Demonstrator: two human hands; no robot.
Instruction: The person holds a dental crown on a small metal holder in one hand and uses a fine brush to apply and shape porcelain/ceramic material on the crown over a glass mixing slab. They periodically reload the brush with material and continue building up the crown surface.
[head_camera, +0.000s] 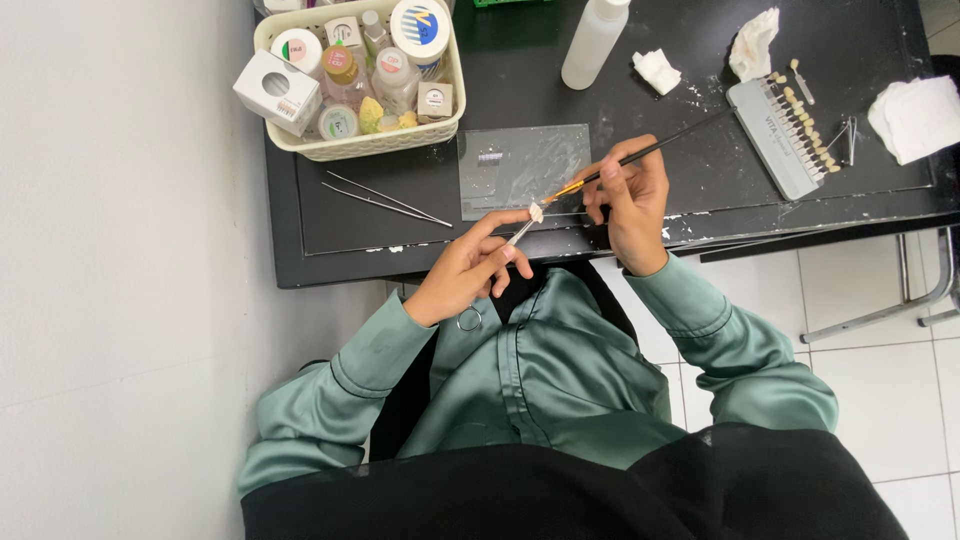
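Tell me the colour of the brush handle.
Black, on the brush in the right hand; head view.

Black worktable (330, 262) against a plain white wall (120, 250), white tiled floor (900, 400) beneath.

1. A dental lab workplace: a tooth shade guide (790, 125) lies on the black desk (700, 60).
2. A basket (360, 145) holds small jars; tweezers (385, 198) and a glass mixing slab (520, 165) lie nearby.

Small white tooth piece (536, 212) on clamp tip — thin black brush (640, 155) touching it.
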